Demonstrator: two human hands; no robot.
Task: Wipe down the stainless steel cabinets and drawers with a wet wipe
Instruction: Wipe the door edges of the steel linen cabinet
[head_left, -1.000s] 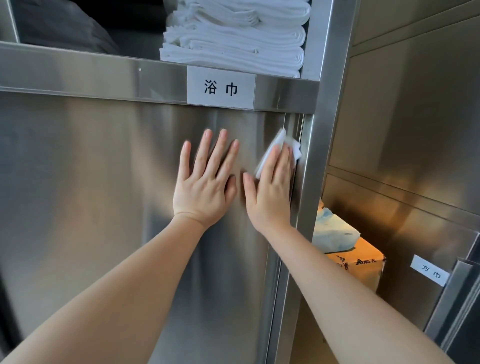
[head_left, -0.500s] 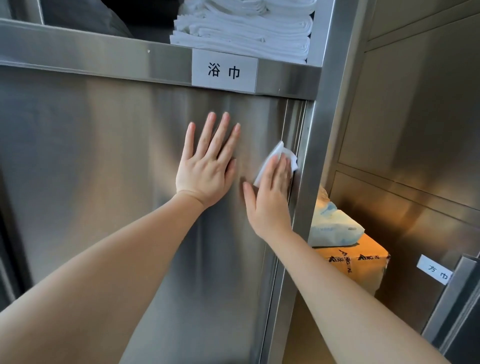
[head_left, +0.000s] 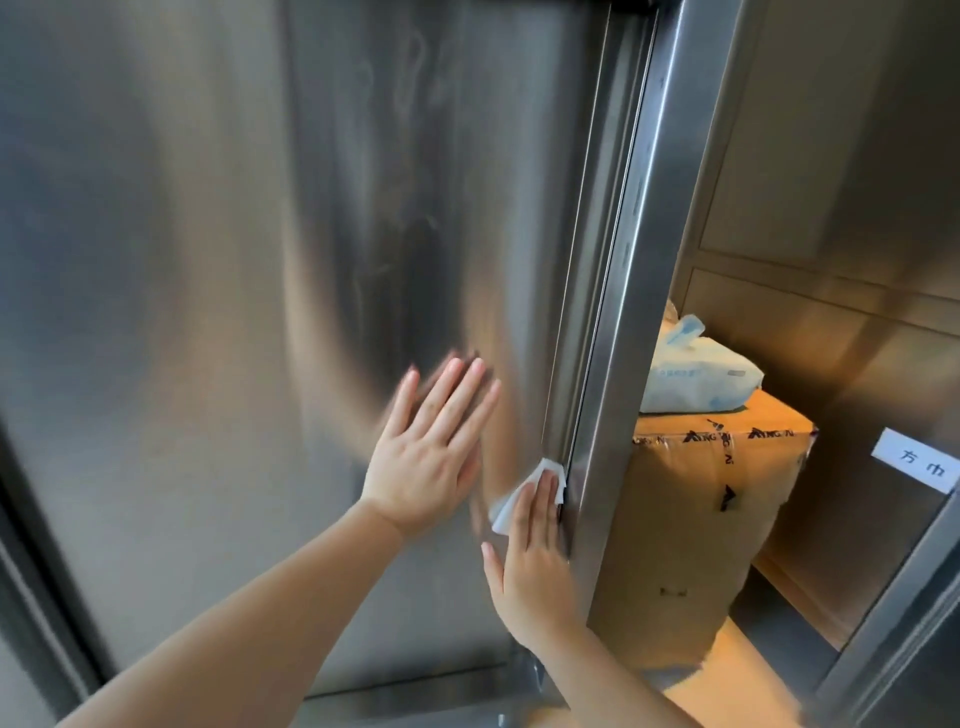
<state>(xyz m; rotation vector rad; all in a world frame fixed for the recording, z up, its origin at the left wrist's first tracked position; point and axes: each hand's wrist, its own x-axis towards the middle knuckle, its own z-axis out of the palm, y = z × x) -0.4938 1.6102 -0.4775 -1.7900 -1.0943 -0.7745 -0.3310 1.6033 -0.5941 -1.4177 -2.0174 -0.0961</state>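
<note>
A tall stainless steel cabinet door (head_left: 208, 312) fills the left and middle of the head view, with faint streaks on its upper part. My right hand (head_left: 535, 561) lies flat with straight fingers and presses a white wet wipe (head_left: 506, 506) against the door's right edge, beside the vertical steel post (head_left: 639, 312). My left hand (head_left: 431, 452) is spread flat on the door just left of it, fingers straight and slightly blurred.
Right of the post, an open compartment holds a taped cardboard box (head_left: 691, 530) with a blue-and-white pack of wipes (head_left: 696, 374) on top. A white label (head_left: 917, 460) sits on a steel panel at the far right. A steel ledge (head_left: 415, 696) runs below the door.
Both hands have slid down the door, the right one dragging the wipe along the right edge. The view has dropped too; the towel shelf and its label are out of frame.
</note>
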